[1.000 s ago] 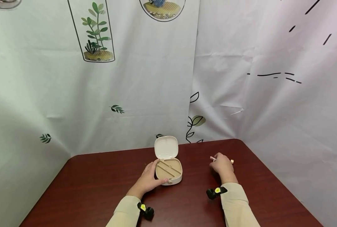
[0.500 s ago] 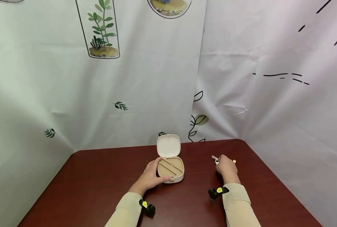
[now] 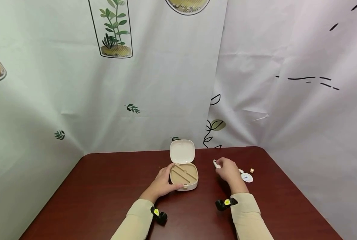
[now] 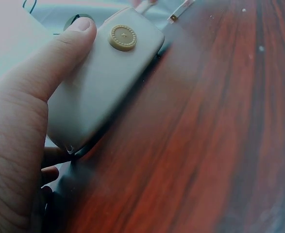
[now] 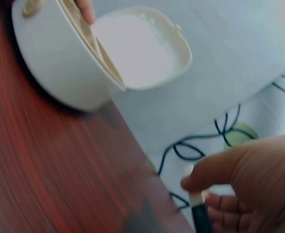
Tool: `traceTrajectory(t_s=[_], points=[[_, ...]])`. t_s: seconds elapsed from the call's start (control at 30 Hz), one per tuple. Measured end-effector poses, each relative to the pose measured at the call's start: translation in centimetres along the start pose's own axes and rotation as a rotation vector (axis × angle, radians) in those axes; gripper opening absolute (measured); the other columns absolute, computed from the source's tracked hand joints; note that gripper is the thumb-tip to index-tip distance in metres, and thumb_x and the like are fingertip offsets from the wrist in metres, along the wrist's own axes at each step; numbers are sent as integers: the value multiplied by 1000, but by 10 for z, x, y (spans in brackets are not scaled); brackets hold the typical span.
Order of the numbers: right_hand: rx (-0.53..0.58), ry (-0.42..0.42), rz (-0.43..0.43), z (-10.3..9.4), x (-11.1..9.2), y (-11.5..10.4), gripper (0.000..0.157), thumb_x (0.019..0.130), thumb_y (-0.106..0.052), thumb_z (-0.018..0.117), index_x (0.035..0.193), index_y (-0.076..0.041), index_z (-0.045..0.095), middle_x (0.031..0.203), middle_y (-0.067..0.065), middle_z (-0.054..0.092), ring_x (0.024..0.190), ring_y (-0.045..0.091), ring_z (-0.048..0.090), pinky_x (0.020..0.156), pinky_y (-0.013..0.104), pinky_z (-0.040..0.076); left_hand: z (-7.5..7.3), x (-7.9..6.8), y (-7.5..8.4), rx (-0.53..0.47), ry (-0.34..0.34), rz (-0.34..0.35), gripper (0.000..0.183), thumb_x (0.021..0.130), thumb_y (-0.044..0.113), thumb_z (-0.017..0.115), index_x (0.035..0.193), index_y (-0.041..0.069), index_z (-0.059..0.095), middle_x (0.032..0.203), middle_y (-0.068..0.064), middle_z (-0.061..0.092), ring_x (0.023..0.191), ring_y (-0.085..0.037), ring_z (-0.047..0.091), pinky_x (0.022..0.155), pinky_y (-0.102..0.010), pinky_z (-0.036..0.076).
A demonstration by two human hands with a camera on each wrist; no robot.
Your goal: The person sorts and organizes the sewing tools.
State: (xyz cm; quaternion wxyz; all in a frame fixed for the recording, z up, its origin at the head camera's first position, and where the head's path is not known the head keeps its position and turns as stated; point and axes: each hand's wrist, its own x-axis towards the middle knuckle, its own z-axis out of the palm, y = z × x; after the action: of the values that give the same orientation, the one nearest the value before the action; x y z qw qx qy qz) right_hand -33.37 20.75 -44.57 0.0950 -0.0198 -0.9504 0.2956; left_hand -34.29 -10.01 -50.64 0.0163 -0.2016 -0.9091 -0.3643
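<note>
A small white case (image 3: 190, 187) stands with its lid (image 3: 182, 151) raised, its beige inside split by slanting dividers. My left hand (image 3: 160, 182) grips its left side, thumb at the front near a round beige button (image 4: 123, 38). Off to the case's right, my right hand (image 3: 228, 169) pinches a small slim white piece (image 3: 216, 164) between thumb and fingers. The right wrist view shows that slim piece (image 5: 196, 199) as pale with a dark lower part; I cannot tell its kind.
On the red-brown table (image 3: 112, 186), right of my right hand, lie a white scalloped disc (image 3: 247, 177) and a small gold-coloured piece (image 3: 252, 170). A white cloth printed with plants (image 3: 166, 83) hangs behind the table.
My right hand has moved left toward the case with the slim white piece, uncovering the disc beside the gold-coloured piece. My left hand keeps its grip. The head view has shifted slightly.
</note>
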Motion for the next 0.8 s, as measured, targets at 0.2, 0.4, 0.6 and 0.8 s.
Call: traceTrajectory(t_s=[0.2,0.4,0.6,0.8], points=[[60,42,-177,14,3,-29,26,81,-4,71,106,-4,73,94,9,67,84,25,61,80,44,50,1,1,0,-12,4,3,106,77,63,79,159,16,30,154,-15,40,144,-34,34,109,-56,37],[90,11,-279,31,1,-59,24,88,-6,74,111,-4,74,104,11,67,88,22,61,80,41,53,-1,2,-1,-13,8,-7,108,77,63,79,159,15,30,154,-15,41,143,-34,35,109,-56,38],[74,-27,-362,48,-3,-83,21,90,-8,75,110,-4,76,104,10,68,90,20,61,80,39,54,0,1,-2,1,-9,-15,109,78,64,78,160,14,27,155,-16,40,143,-34,35,109,-56,37],[23,-59,-437,63,-8,-93,19,89,-9,75,107,-4,77,103,10,68,87,20,65,75,36,56,1,0,-2,-7,-23,-14,107,80,63,77,161,15,25,156,-16,38,145,-35,33,110,-57,36]])
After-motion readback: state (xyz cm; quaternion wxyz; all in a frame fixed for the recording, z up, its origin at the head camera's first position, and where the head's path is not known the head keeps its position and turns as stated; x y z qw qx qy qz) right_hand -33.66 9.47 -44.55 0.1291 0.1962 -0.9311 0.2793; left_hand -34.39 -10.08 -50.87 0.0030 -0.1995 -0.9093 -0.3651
